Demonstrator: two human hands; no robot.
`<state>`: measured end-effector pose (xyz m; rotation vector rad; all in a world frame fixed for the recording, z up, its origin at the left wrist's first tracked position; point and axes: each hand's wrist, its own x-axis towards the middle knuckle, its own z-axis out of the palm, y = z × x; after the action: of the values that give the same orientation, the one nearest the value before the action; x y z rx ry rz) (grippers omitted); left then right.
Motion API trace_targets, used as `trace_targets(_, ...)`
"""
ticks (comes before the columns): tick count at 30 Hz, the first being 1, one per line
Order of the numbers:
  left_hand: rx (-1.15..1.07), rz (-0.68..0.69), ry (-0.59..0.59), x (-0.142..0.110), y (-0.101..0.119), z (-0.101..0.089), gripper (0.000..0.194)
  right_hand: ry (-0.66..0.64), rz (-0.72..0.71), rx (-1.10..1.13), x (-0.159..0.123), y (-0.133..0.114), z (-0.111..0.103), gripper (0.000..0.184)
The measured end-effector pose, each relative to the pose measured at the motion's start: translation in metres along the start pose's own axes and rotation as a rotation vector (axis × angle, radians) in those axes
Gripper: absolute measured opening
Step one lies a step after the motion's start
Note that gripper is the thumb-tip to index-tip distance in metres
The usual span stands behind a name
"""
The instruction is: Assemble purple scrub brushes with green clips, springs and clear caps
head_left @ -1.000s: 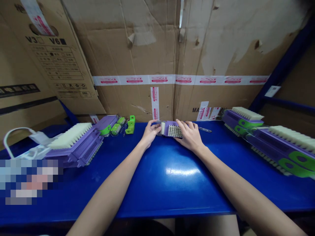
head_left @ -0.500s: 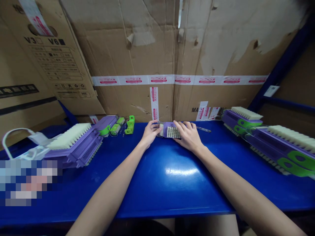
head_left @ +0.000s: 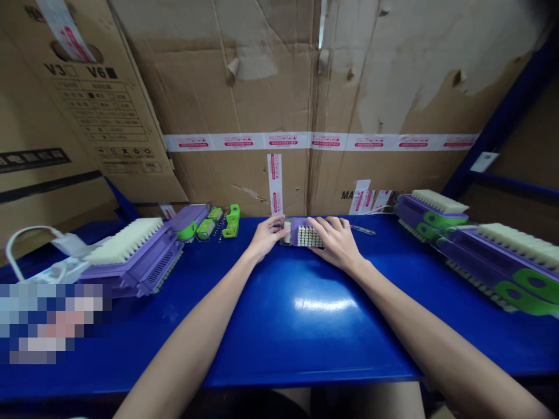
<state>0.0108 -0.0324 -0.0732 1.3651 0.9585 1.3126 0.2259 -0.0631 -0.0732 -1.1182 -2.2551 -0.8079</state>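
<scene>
A small purple brush-like part with rows of cream tufts lies on the blue table, near the cardboard at the back. My left hand grips its left end, thumb and fingers around a clear piece with something pale inside. Over the right end lies my right hand, fingers curled onto the part and covering some of the tufts. A slim, shiny tool rests just right of that hand; its kind is unclear.
Green plates, green blocks and small screw-like pieces lie at back left. Larger purple units with cream blocks stand left, and similar units stand right. A white cable loops at far left. Cardboard walls the back.
Both hands keep their hold on the purple part, nearly in place. The whole view has shifted very slightly.
</scene>
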Motion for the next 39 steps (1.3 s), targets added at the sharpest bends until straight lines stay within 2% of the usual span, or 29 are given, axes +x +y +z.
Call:
trace_targets(6, -0.015, -0.035, 0.004, 0.0001, 0.0042, -0.0025, 0.059, 0.015, -0.014, 0.003, -0.0002, -0.0008, 0.0007, 0.060)
trace_targets(16, 0.077, 0.050, 0.054, 0.0018, 0.0028, 0.0023, 0.055, -0.023, -0.004, -0.014, -0.0008, 0.0004, -0.0006, 0.065)
trace_targets(20, 0.048, 0.035, 0.054, 0.0005, 0.0035, 0.0020, 0.056, -0.011, -0.007, -0.013, -0.0010, 0.0000, -0.0001, 0.065)
trace_targets(26, -0.050, -0.098, -0.050, -0.0034, 0.0064, -0.0007, 0.058, -0.008, -0.015, 0.014, 0.0009, -0.0051, -0.0021, 0.065)
trace_targets(30, -0.034, -0.063, -0.119, -0.0037, 0.0045, 0.0005, 0.056, -0.012, -0.038, 0.025, 0.0027, -0.0090, -0.0035, 0.068)
trace_targets(39, -0.068, -0.099, -0.146, -0.0055, 0.0063, 0.0025, 0.054, -0.041, -0.021, 0.043, 0.0042, -0.0081, -0.0045, 0.070)
